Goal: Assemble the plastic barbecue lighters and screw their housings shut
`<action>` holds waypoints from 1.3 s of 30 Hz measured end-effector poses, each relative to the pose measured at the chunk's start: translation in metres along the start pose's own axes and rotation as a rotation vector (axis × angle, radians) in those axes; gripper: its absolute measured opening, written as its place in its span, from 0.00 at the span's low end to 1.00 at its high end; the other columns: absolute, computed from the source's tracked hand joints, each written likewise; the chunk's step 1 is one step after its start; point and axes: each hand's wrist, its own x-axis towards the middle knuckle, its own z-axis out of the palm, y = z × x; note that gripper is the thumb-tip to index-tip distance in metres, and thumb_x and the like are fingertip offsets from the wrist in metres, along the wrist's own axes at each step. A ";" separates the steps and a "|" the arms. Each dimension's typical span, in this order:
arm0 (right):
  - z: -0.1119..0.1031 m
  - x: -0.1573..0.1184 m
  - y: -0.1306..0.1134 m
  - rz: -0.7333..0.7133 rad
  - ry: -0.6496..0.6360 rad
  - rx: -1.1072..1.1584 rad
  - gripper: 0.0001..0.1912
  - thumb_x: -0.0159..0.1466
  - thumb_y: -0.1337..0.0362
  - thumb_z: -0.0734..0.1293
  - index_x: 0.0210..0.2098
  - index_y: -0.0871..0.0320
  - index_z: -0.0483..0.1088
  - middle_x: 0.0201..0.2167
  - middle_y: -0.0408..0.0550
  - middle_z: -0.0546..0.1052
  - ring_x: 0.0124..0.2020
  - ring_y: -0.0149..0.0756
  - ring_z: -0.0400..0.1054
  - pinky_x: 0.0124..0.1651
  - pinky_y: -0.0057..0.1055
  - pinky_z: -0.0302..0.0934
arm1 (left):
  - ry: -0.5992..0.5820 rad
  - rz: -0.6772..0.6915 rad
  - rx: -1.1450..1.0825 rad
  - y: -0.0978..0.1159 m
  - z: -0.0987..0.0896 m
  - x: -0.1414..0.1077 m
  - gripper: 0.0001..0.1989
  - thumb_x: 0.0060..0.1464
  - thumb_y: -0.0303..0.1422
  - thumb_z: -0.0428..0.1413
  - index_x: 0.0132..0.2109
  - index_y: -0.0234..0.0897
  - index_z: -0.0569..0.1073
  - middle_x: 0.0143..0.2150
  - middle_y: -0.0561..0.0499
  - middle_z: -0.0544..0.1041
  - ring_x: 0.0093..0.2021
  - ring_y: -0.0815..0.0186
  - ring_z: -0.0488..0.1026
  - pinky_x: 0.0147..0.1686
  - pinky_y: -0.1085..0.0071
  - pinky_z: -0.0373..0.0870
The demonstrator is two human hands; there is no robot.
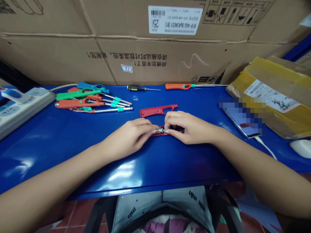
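Just in front of me on the blue table lies a red lighter shell half (pixel 161 134), with small inner parts (pixel 159 130) of clear, metal and green material in it. My left hand (pixel 134 134) is closed, its thumb and fingertips pinching the left end of these parts. From the other side, my right hand (pixel 186 127) pinches at the right end with thumb and forefinger; its fingers partly cover the shell and what they grip. Beyond the hands rests the other red shell half (pixel 152 112), inner side up.
A pile of long-necked lighters (pixel 80 103) lies at left beside a power strip (pixel 21 105). Toward the back are small screws (pixel 135 98), a screwdriver (pixel 137 88) and an orange lighter (pixel 177 86). A phone (pixel 240 119), taped box (pixel 274 94) and white mouse (pixel 302 148) are at right.
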 end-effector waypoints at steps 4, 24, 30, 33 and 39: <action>0.001 0.000 0.000 -0.003 -0.009 0.009 0.03 0.69 0.69 0.64 0.37 0.58 0.69 0.38 0.48 0.73 0.39 0.35 0.67 0.46 0.33 0.59 | 0.017 -0.002 -0.023 0.001 -0.001 0.000 0.14 0.68 0.28 0.50 0.52 0.33 0.79 0.46 0.44 0.82 0.44 0.63 0.80 0.47 0.68 0.76; 0.002 0.000 -0.002 -0.010 -0.020 0.009 0.04 0.69 0.69 0.61 0.37 0.57 0.66 0.37 0.48 0.72 0.38 0.36 0.65 0.46 0.35 0.59 | -0.008 -0.003 -0.042 0.003 -0.002 0.001 0.14 0.68 0.29 0.49 0.51 0.34 0.79 0.45 0.44 0.81 0.44 0.64 0.79 0.46 0.69 0.76; 0.002 0.000 0.000 -0.006 -0.001 0.019 0.05 0.70 0.68 0.61 0.36 0.58 0.66 0.37 0.48 0.71 0.38 0.35 0.65 0.45 0.34 0.59 | 0.012 0.000 -0.055 0.000 0.001 0.000 0.14 0.68 0.29 0.50 0.52 0.33 0.79 0.45 0.44 0.81 0.43 0.64 0.80 0.46 0.69 0.76; 0.003 0.000 0.001 -0.008 0.005 0.023 0.05 0.70 0.68 0.61 0.36 0.58 0.66 0.36 0.48 0.71 0.37 0.35 0.65 0.44 0.34 0.59 | 0.027 -0.007 -0.067 0.000 0.002 0.000 0.14 0.68 0.29 0.50 0.51 0.34 0.79 0.45 0.44 0.82 0.43 0.64 0.80 0.45 0.69 0.76; 0.004 0.000 0.003 -0.008 0.012 0.036 0.06 0.70 0.68 0.61 0.35 0.57 0.66 0.36 0.48 0.71 0.37 0.35 0.64 0.43 0.34 0.59 | 0.043 -0.023 -0.082 0.001 0.004 0.002 0.14 0.69 0.29 0.49 0.52 0.35 0.79 0.44 0.45 0.82 0.43 0.64 0.80 0.46 0.70 0.76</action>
